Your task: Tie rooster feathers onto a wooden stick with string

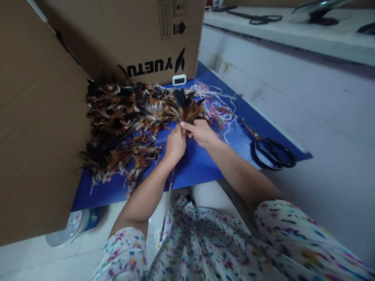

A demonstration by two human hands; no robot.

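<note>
Both my hands meet at the base of a feather duster's head [186, 109], where brown and black feathers fan out away from me. My left hand [175, 145] is closed around its thin stick [167, 207], which runs down toward my lap. Thumb and fingers of my right hand [202, 132] pinch at the feather base, touching the left fingertips. What lies between those fingertips is hidden. A large pile of brown and black feathers [117, 113] spreads on the blue tabletop [202, 168], left of and behind my hands.
Black-handled scissors [271, 152] lie at the table's right edge. Tangled white and pink string [219, 101] is behind my right hand. A small white digital display [179, 80] stands before a cardboard box [140, 39]. Another cardboard panel [38, 128] borders the left. A ledge [293, 35] holds more tools.
</note>
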